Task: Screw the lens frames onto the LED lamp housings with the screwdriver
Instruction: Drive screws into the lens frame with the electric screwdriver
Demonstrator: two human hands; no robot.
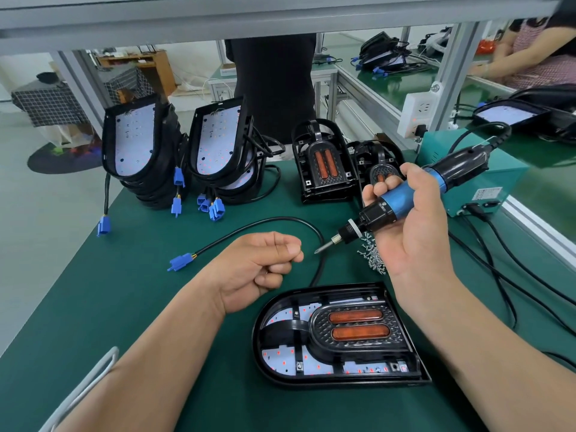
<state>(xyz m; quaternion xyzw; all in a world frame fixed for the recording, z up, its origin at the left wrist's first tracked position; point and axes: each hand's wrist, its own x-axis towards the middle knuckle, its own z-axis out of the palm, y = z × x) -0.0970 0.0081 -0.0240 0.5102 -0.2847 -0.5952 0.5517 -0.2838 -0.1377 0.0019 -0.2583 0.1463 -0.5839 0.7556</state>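
Head camera: a worker's right hand point(414, 226) wraps thumb and fingers round the blue barrel of an electric screwdriver point(402, 201), bit slanting toward 8 o'clock, above a green bench mat point(124, 291). At 9 o'clock from the bit, the left hand point(261, 269) is curled, thumb against forefinger; whether it pinches anything cannot be told. The LED lamp housing point(311, 381) lies flat at 6 o'clock, the lens frame point(358, 325) with two orange lenses seated in it, neither hand touching it. Loose screws point(372, 257) lie under the right palm. Stacked housings point(137, 151) stand at 10 o'clock, assembled lamps point(324, 163) at 12, a teal power box point(486, 182) at 2.
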